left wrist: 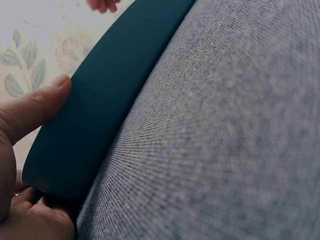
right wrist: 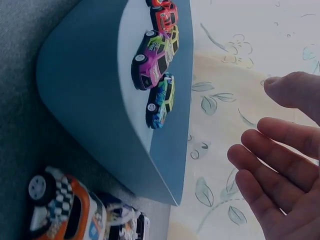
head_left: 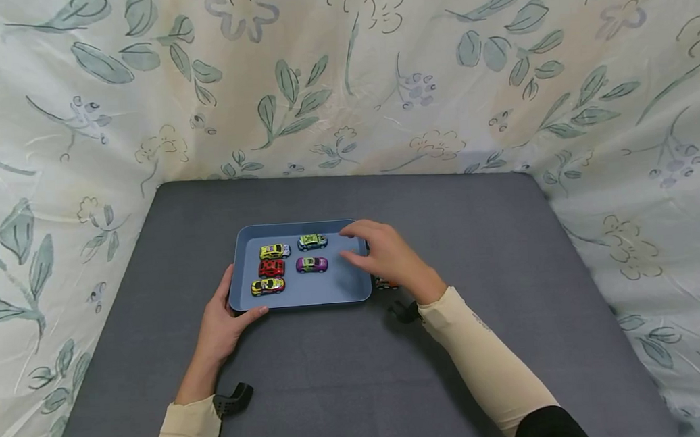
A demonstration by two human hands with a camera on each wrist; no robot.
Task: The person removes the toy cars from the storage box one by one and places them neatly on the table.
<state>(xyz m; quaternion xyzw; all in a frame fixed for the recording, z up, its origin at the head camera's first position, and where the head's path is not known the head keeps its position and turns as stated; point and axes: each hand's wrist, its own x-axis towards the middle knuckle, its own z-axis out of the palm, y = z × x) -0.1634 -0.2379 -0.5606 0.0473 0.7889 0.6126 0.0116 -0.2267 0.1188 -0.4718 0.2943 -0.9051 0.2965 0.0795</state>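
A blue tray (head_left: 342, 283) holds several toy cars, set in two columns. The left column has a yellow car (head_left: 274, 251), a red car (head_left: 271, 269) and another yellow car (head_left: 267, 286); the other has a green-blue car (head_left: 312, 242) and a purple car (head_left: 312, 265). My left hand (head_left: 220, 322) grips the tray's near left corner, thumb along the front wall (left wrist: 82, 135). Over the tray's right end hovers my right hand (head_left: 383, 253), fingers spread and nothing in them, as the right wrist view also shows.
Just outside the tray's right wall, an orange-and-white toy car (right wrist: 70, 205) with a checkered pattern stands on the grey cloth (head_left: 337, 382), with a second car (right wrist: 127, 222) beside it. Floral curtains (head_left: 340, 77) hang around the table's back and sides.
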